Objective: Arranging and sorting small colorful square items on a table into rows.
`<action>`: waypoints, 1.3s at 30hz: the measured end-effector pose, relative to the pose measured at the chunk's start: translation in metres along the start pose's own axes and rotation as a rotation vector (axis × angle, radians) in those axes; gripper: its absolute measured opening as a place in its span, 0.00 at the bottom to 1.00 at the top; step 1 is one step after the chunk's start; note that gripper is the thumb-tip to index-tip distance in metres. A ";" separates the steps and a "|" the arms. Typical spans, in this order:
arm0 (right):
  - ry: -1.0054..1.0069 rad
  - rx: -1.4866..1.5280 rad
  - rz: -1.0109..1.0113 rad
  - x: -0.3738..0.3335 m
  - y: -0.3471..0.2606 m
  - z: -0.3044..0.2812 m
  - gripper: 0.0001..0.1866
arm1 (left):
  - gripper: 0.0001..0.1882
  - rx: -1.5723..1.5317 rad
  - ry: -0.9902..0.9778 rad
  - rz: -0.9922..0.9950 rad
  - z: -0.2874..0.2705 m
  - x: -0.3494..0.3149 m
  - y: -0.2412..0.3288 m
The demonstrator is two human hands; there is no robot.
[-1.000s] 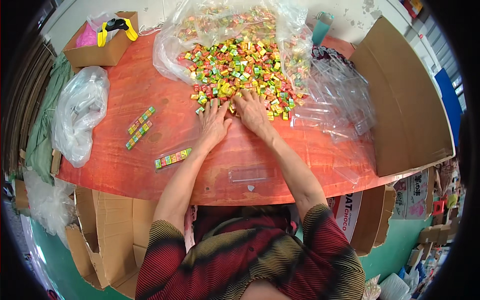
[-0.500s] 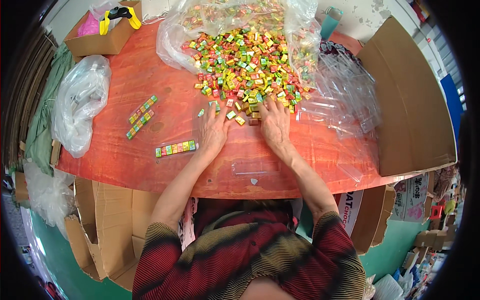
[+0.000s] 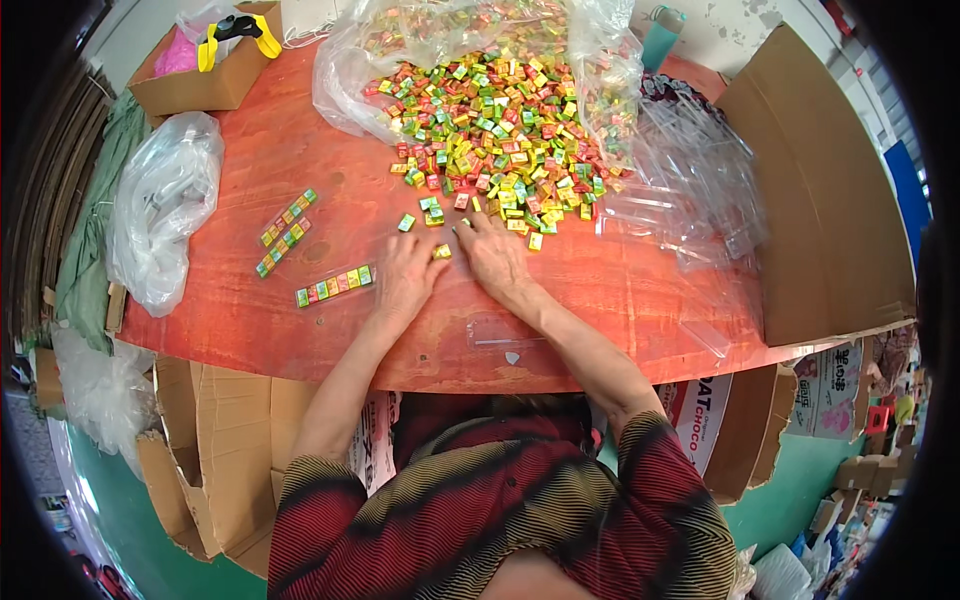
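My left hand (image 3: 405, 272) rests low over the red table, thumb and forefinger closed about a small yellow box (image 3: 442, 252). Just right of it my right hand (image 3: 497, 262) bends its fingers down at the near edge of the heap; what lies under its fingertips is mostly hidden. Small wrapped boxes (image 3: 500, 130) in yellow, red and green form a large pile beyond both hands. Between hands and pile, a few loose boxes (image 3: 432, 212) lie apart. Left of my left hand is a row of boxes (image 3: 335, 286) in a clear tray; two more filled rows (image 3: 286, 232) lie farther left.
A clear plastic bag (image 3: 350, 90) surrounds the pile's far part. Clear plastic trays (image 3: 690, 180) are heaped at the right, beside an upright cardboard panel (image 3: 820, 200). Another plastic bag (image 3: 165, 210) lies at the left edge, below a cardboard box (image 3: 195, 85). A teal bottle (image 3: 662, 40) stands at the back.
Both hands have drawn back from the pile and leftward, the right hand more. The nearest row of boxes has shifted left and tilted. Several loose boxes between the hands have moved.
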State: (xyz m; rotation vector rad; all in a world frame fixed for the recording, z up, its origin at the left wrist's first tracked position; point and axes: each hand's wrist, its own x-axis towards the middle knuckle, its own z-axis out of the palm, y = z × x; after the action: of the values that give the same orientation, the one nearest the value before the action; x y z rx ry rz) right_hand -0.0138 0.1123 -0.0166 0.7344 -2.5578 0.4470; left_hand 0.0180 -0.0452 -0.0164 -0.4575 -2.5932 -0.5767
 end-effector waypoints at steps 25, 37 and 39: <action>0.026 0.233 -0.032 0.000 0.017 -0.020 0.14 | 0.13 -0.238 -0.297 -0.243 -0.014 0.014 0.011; -0.151 0.168 0.177 -0.025 0.006 -0.036 0.19 | 0.23 -0.412 -0.381 -0.129 -0.002 0.027 0.027; -0.138 0.139 0.157 -0.027 0.008 -0.035 0.18 | 0.22 -0.407 -0.377 -0.114 0.002 0.029 0.030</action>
State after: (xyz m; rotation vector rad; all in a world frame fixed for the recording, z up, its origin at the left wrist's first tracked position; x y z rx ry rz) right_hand 0.0132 0.1449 -0.0015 0.6347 -2.7480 0.6508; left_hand 0.0054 -0.0123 0.0056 -0.5976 -2.8702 -1.1692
